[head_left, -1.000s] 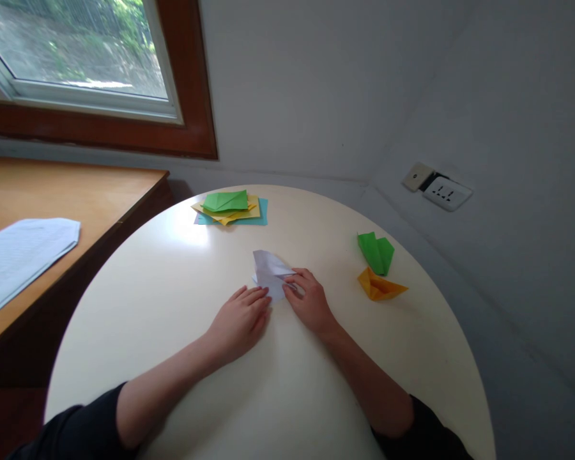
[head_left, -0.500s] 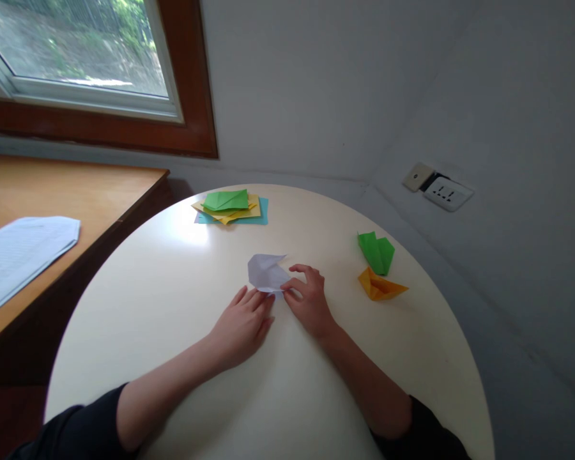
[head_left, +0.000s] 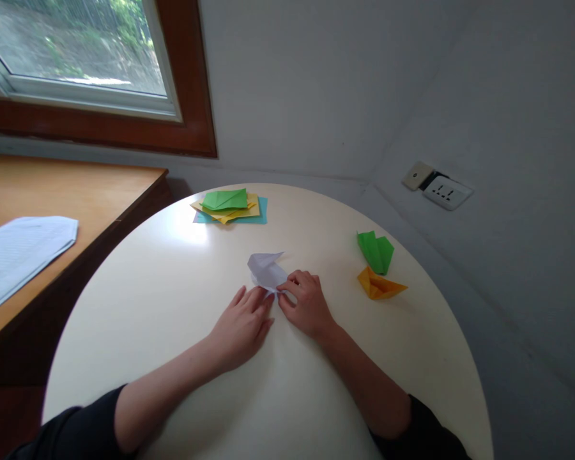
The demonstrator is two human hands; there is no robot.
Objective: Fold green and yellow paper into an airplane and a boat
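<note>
Left hand [head_left: 242, 322] lies palm down on the round cream-coloured desk [head_left: 172, 306], fingers extended, their tips pressing the near corner of the small folded sheet of pale lilac paper [head_left: 267, 271]. Right hand [head_left: 305, 304] is curled, thumb and forefinger pinched narrow on the same near corner, just beside the left fingertips. Both hands are therefore in contact with the paper; neither grips anything else.

Change noted: a second ago the paper stood more upright, with a taller flap, and the right hand sat further along its side. It now lies lower and more compact, its point turned toward the far right, and the right hand has drawn in to meet the left. My reading is that a fold has been laid over and is being creased at the near corner.

The paper sits at the middle of the desk. To the right, well apart, lie a folded green paper piece [head_left: 376, 251] and a folded orange paper piece [head_left: 379, 285], touching. At the far edge rests a stack of green, yellow and blue paper sheets [head_left: 230, 206].
</note>
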